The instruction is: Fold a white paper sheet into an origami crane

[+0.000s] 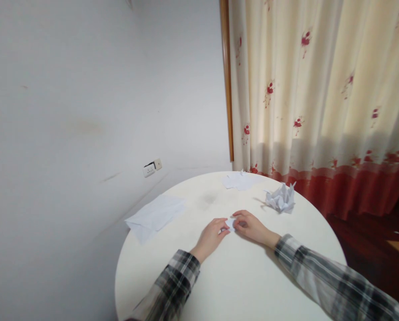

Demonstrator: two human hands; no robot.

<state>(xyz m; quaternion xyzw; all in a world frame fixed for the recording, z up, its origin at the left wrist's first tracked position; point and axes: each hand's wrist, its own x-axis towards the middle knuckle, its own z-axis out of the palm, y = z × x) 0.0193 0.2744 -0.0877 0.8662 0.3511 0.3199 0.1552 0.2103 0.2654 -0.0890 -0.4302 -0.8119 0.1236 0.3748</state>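
Observation:
A small piece of white folded paper (230, 224) lies low over the round white table, between my two hands. From its left side my left hand (213, 236) pinches it between thumb and fingers. My right hand (251, 226) grips its right edge with bent fingers, which cover part of it. How the paper is folded is too small to make out. Both forearms, in black-and-white plaid sleeves, reach in from the near side of the table.
On the white table (233, 285), white paper sheets (159, 213) lie at the left edge. Several folded white paper shapes (281, 198) are heaped at the right, and more paper pieces (238, 181) lie at the back. A wall and a floral curtain (316, 111) stand behind.

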